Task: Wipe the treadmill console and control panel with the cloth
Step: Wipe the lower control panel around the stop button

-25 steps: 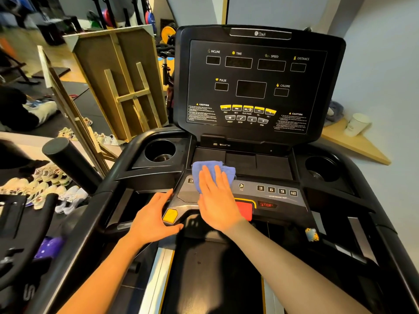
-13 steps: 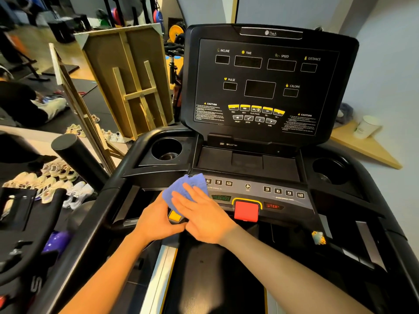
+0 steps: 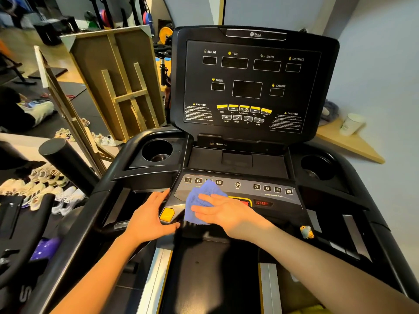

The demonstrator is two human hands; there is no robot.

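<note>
A blue cloth (image 3: 199, 200) lies on the grey control panel (image 3: 278, 197) of the black treadmill. My right hand (image 3: 223, 210) presses flat on the cloth, fingers pointing left, and covers most of the red stop button. My left hand (image 3: 150, 215) rests on the panel's left edge beside a yellow button (image 3: 167, 214), fingers apart, holding nothing. The upright console (image 3: 254, 87) with dark displays stands behind, untouched.
Cup holders (image 3: 157, 150) (image 3: 317, 166) flank the console tray. A wooden frame (image 3: 118, 82) leans at the left, with rows of shoes (image 3: 43, 189) on the floor. A paper cup (image 3: 351, 124) sits on a wooden shelf at the right. A small yellow charm (image 3: 306, 232) hangs by the panel.
My right hand slid the cloth from the panel's upper left to its left corner, then back right over the stop button. My left hand stayed on the panel's left edge.
</note>
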